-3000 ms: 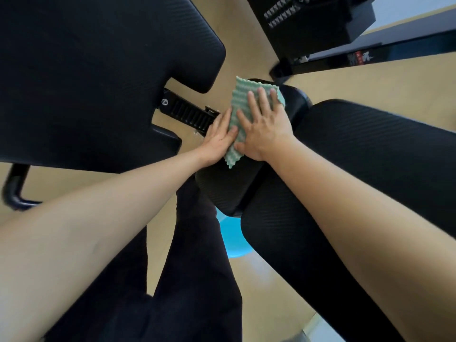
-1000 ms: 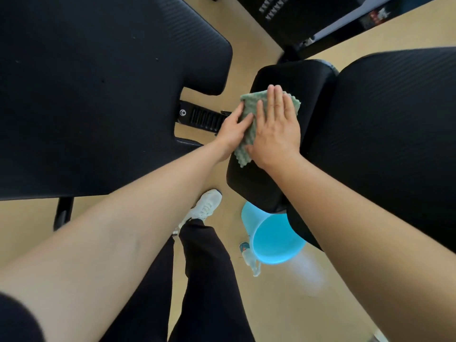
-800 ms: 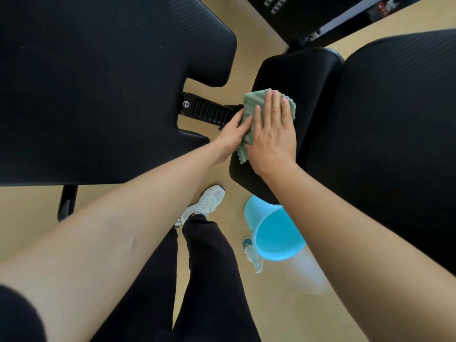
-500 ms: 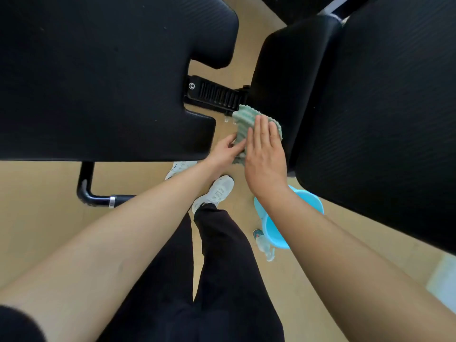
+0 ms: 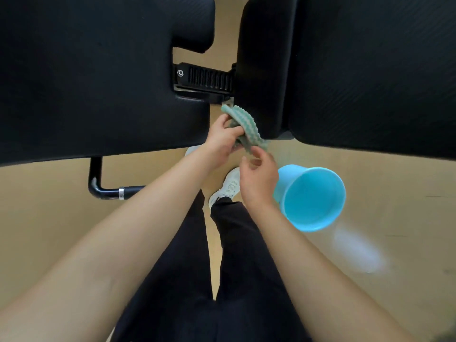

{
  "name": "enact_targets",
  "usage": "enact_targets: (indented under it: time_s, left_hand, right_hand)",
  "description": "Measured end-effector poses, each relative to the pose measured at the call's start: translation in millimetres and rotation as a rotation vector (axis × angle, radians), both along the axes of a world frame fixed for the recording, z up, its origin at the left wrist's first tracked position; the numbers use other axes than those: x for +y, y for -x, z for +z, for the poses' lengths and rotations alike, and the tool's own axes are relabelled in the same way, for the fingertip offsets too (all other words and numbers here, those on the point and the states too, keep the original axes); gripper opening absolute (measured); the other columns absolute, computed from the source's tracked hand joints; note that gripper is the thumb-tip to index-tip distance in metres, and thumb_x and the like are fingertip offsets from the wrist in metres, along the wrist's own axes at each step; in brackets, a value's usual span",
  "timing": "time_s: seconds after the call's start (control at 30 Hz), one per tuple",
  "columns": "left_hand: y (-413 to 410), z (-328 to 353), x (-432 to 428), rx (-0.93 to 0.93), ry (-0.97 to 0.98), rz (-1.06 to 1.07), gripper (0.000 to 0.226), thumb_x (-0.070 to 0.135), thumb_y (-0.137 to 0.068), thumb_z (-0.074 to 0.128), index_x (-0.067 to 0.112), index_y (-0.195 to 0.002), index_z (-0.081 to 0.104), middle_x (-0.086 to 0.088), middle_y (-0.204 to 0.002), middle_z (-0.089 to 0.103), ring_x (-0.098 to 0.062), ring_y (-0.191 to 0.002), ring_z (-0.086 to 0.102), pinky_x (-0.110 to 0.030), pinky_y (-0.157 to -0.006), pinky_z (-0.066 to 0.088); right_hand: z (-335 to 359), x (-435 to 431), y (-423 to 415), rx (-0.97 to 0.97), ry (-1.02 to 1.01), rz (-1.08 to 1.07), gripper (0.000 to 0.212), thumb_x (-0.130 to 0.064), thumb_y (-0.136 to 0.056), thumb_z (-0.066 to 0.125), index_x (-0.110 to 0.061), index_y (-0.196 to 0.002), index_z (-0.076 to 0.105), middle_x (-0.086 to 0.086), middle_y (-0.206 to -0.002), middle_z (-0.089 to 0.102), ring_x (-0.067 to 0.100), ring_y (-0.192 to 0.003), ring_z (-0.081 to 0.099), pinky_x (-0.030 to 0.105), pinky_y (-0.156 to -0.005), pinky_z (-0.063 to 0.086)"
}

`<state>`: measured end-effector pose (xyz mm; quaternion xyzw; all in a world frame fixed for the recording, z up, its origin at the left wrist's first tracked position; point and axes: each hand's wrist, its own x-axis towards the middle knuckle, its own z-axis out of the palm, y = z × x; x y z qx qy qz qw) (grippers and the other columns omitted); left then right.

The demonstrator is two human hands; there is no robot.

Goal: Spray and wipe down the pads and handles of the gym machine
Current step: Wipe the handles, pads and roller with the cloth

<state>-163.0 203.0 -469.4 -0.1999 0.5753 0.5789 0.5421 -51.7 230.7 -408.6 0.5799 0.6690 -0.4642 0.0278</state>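
Note:
A green ribbed cloth (image 5: 243,128) hangs bunched just below the near end of the narrow black pad (image 5: 262,70), clear of its surface. My left hand (image 5: 220,139) is shut on the cloth's upper part. My right hand (image 5: 259,178) sits just under the cloth's lower corner, fingers curled and touching its edge. A large black pad (image 5: 98,75) fills the left, and another wide black pad (image 5: 370,75) fills the right. A ribbed black bracket (image 5: 204,79) joins them.
A light blue bucket (image 5: 311,196) stands on the tan floor to the right of my hands. A black frame tube (image 5: 108,190) bends under the left pad. My black trousers and white shoes (image 5: 228,186) are below.
Both hands came down off the narrow pad toward me. The cloth, pressed flat under my right palm before, is now lifted and bunched in my left hand.

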Motion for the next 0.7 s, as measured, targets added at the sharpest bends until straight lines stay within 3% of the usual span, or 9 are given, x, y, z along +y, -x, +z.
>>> enact_targets:
  time_s: [0.07,0.1,0.23,0.33,0.37,0.43,0.5,0.6,0.7]
  left_hand:
    - [-2.0,3.2,3.4,0.011,0.007,0.001,0.036,-0.004,-0.096,0.060,0.028,-0.114,0.059,-0.011,-0.126,0.069,-0.029,-0.112,0.071,-0.045,-0.092,0.061]
    - [-3.1,4.1,3.8,0.017,0.008,0.003,0.037,-0.004,-0.095,0.060,0.027,-0.115,0.060,-0.012,-0.125,0.070,-0.029,-0.111,0.071,-0.044,-0.092,0.061]
    - [-2.7,10.7,4.4,0.169,0.074,-0.106,0.039,0.000,-0.091,0.064,0.016,-0.127,0.065,-0.004,-0.118,0.072,-0.018,-0.106,0.070,-0.027,-0.082,0.057]
    - [-1.2,14.6,8.1,0.266,0.154,-0.147,0.040,0.002,-0.088,0.066,0.017,-0.124,0.068,0.003,-0.112,0.072,-0.011,-0.097,0.068,-0.019,-0.070,0.050]
    - [-2.4,17.3,9.6,0.269,0.147,-0.145,0.042,0.000,-0.088,0.066,0.018,-0.126,0.066,0.001,-0.113,0.072,-0.013,-0.098,0.069,-0.022,-0.070,0.053]
    - [-6.9,23.1,12.3,0.308,0.134,-0.148,0.044,-0.002,-0.087,0.065,0.018,-0.126,0.065,-0.002,-0.116,0.072,-0.017,-0.105,0.070,-0.030,-0.082,0.061]
    - [-14.9,30.1,12.6,0.384,0.129,-0.162,0.041,-0.005,-0.085,0.065,0.019,-0.118,0.068,-0.002,-0.111,0.074,-0.020,-0.107,0.071,-0.039,-0.090,0.062]
    - [-29.7,42.2,12.6,0.506,0.121,-0.193,0.036,0.002,-0.076,0.068,0.022,-0.106,0.074,-0.002,-0.101,0.076,-0.024,-0.103,0.072,-0.049,-0.093,0.060]
    - [-41.5,58.2,17.6,0.697,0.142,-0.257,0.023,0.008,-0.080,0.069,0.015,-0.102,0.074,-0.007,-0.097,0.066,-0.022,-0.090,0.065,-0.041,-0.090,0.058]
  right_hand:
    - [-2.5,6.0,12.6,0.218,0.541,-0.550,0.025,-0.019,-0.103,0.060,-0.016,-0.128,0.064,0.002,-0.124,0.068,0.021,-0.116,0.064,0.023,-0.097,0.050]
    - [-5.5,9.7,15.7,0.327,0.699,-0.713,0.024,-0.020,-0.105,0.058,-0.014,-0.128,0.063,0.005,-0.125,0.069,0.024,-0.117,0.064,0.032,-0.098,0.053]
    - [-12.3,18.5,22.4,0.409,0.777,-0.983,0.013,-0.011,-0.104,0.057,-0.005,-0.113,0.063,0.015,-0.114,0.068,0.027,-0.104,0.065,0.037,-0.091,0.055]
    - [-15.4,26.0,18.6,0.167,0.525,-0.746,0.021,-0.012,-0.103,0.058,0.000,-0.121,0.059,0.018,-0.112,0.066,0.030,-0.104,0.066,0.037,-0.097,0.054]
    - [-17.1,30.5,12.5,0.045,0.325,-0.487,0.028,-0.020,-0.106,0.055,-0.001,-0.126,0.059,0.018,-0.117,0.066,0.031,-0.111,0.065,0.037,-0.099,0.052]
    - [-22.9,29.1,2.1,0.013,0.266,-0.101,0.038,-0.037,-0.108,0.046,-0.012,-0.133,0.060,0.012,-0.126,0.068,0.031,-0.119,0.064,0.034,-0.096,0.048]
    - [-22.9,34.1,-3.0,-0.060,0.269,-0.089,0.035,-0.039,-0.109,0.041,-0.023,-0.134,0.060,0.006,-0.127,0.069,0.029,-0.118,0.065,0.030,-0.092,0.044]
    - [-17.4,46.9,-15.4,-0.100,0.184,-0.057,0.040,-0.046,-0.108,0.039,-0.035,-0.144,0.053,0.000,-0.134,0.066,0.026,-0.123,0.063,0.033,-0.101,0.046]
    - [-7.7,50.5,-31.1,0.014,0.128,-0.032,0.039,-0.044,-0.109,0.040,-0.034,-0.145,0.052,-0.003,-0.134,0.066,0.020,-0.123,0.063,0.028,-0.097,0.045]
